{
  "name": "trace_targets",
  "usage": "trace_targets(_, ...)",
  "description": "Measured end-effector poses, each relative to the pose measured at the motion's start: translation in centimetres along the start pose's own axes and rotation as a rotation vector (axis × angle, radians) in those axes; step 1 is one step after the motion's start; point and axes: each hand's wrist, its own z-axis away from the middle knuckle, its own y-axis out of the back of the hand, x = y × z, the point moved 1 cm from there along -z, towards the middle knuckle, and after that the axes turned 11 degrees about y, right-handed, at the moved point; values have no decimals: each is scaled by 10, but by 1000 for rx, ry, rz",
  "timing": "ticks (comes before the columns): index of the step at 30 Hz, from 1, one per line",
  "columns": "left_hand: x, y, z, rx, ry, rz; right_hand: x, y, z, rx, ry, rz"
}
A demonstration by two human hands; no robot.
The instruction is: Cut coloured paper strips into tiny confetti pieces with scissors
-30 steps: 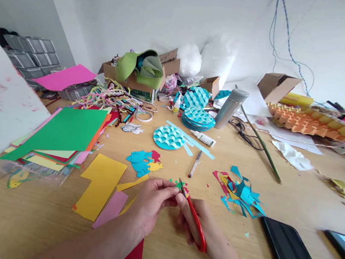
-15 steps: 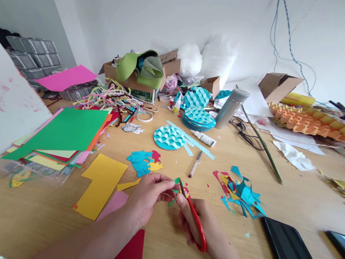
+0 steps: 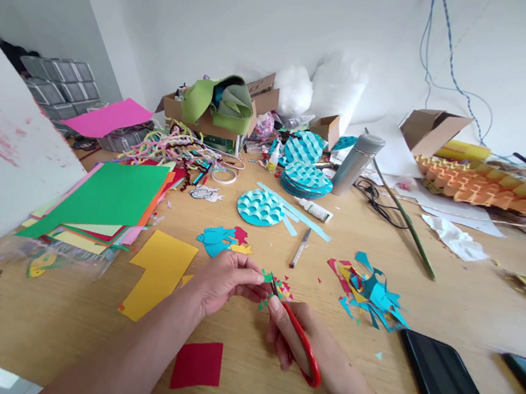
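My right hand is closed around the red handles of a pair of scissors, whose dark blades point up and left. Between thumb and fingers, my left hand pinches a small piece of green paper right by the blade tips. Tiny red, yellow and green paper snippets lie on the table just behind the blades. Beyond my left hand rest a blue paper fish and smaller red and yellow cutouts. A dark red paper square lies below my left forearm.
Yellow paper and a stack topped by a green sheet lie left. Coloured scraps and a black phone are right. Ahead are a pen, a blue wavy-paper disc, a glue tube and a steel flask.
The green piece at the blades looks smaller, and more green bits show on the table. The pink paper under my left forearm is no longer visible. The view has shifted slightly.
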Motion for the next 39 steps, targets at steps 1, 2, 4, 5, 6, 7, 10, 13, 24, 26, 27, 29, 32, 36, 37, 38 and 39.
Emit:
trace_targets(1, 0, 0, 0, -8, 0, -17, 0, 0, 0, -3, 11, -2)
trace_targets(2, 1, 1, 0, -16, 0, -31, -1, 0, 1, -5, 17, -4)
trace_targets(4, 1, 1, 0, -31, -1, -52, 0, 0, 1, -8, 19, -10)
trace_targets(5, 1, 2, 0, -35, 0, -59, 0, 0, 1, -8, 14, -12)
trace_targets(6, 1, 2, 0, -37, 0, -65, 0, 0, 1, -9, 10, -11)
trace_targets(7, 1, 3, 0, -37, 0, -69, 0, 0, 1, -12, 9, -8)
trace_targets(10, 1, 3, 0, -37, -1, -76, 1, -1, 2, -25, 19, -7)
trace_targets(13, 1, 3, -1, -49, -1, -79, 0, -1, 2, -24, 9, -1)
trace_targets(24, 0, 4, -1, -53, 0, -75, 1, -1, 1, -4, -10, 2)
trace_targets(26, 1, 5, -1, -54, 2, -77, 1, -1, 1, 4, -21, -1)
trace_targets(27, 1, 5, -2, -54, 2, -77, 1, -1, 1, 5, -24, -2)
trace_targets(29, 1, 6, -2, -56, 6, -77, 1, -1, 1, -1, -24, -9)
trace_targets(32, 1, 7, -3, -64, 19, -80, 1, -2, 1, -5, -25, -16)
trace_targets(36, 1, 7, -3, -63, 24, -77, 0, -2, 0, -6, -14, -22)
trace_targets(37, 1, 7, -3, -62, 24, -77, 0, -2, 0, -5, -11, -18)
trace_targets(38, 1, 7, -3, -61, 25, -77, 0, -2, 0, -4, -11, -12)
trace_targets(39, 1, 7, -3, -59, 26, -78, 0, -1, 0, -5, -15, -8)
